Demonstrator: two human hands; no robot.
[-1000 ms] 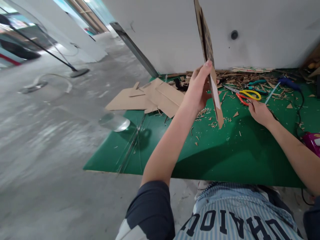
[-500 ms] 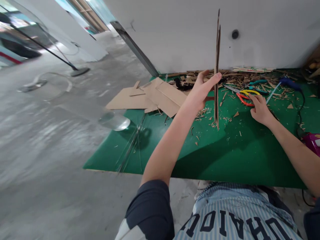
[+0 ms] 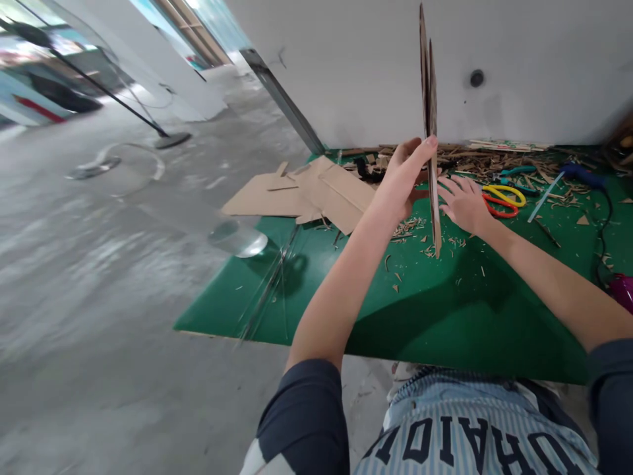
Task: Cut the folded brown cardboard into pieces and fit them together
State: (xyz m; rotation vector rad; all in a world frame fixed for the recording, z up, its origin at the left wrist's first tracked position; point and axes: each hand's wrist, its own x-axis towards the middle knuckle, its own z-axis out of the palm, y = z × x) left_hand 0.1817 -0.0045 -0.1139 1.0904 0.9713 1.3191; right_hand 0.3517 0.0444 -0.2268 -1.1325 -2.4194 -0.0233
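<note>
My left hand (image 3: 403,175) grips several thin cardboard sheets (image 3: 429,99), held upright and seen edge-on above the green tabletop. The thumb lies along the near face, and the sheets fan slightly apart at the top. Just right of the sheets is my right hand (image 3: 463,203), fingers spread and holding nothing; whether its fingertips touch the cardboard I cannot tell. Beside that hand lie scissors with yellow and red handles (image 3: 504,200), their blades partly hidden behind it. Small cardboard scraps (image 3: 440,247) are scattered beneath.
Flat cardboard pieces (image 3: 316,191) lie at the table's left. Thin clear rods (image 3: 271,284) stick out over the front edge of the green table (image 3: 420,323). A blue glue gun (image 3: 583,175) with a cord, teal-handled pliers (image 3: 517,171) and a scrap heap line the white wall (image 3: 366,72).
My right hand has left the scissors and moved left to the cardboard sheets, its fingers now spread. My left hand still holds the sheets, which have parted slightly at the top.
</note>
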